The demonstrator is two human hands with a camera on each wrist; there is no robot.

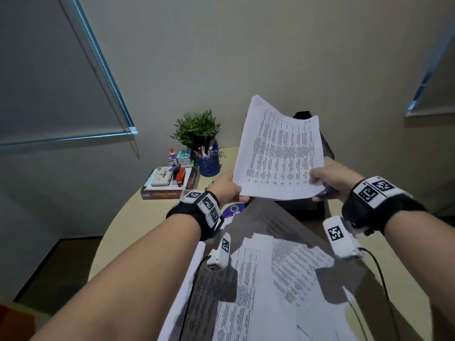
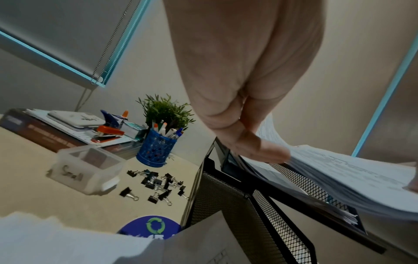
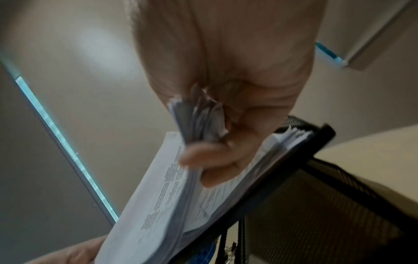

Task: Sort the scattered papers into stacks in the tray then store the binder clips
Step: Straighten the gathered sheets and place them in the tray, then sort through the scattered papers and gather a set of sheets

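Observation:
Both hands hold a stack of printed papers point(image 1: 280, 153) upright above the black mesh tray point(image 2: 226, 200). My left hand point(image 1: 227, 187) pinches the stack's lower left corner, thumb on the near side point(image 2: 260, 148). My right hand point(image 1: 325, 178) grips the lower right corner, fingers curled round the crumpled sheet edges point(image 3: 199, 123). The stack's bottom edge hangs just over the tray's top tier point(image 3: 294, 151), which holds papers. Several black binder clips point(image 2: 156, 184) lie loose on the beige table beside a clear box labelled "Small" point(image 2: 88, 167). More printed papers point(image 1: 258, 279) lie scattered near me.
A blue mesh pen cup point(image 1: 209, 163) and a green plant point(image 1: 197, 129) stand at the back left. A book with a case and an orange stapler point(image 1: 170, 180) on it lies near the wall. A blue round sticker point(image 1: 234, 209) sits by the tray.

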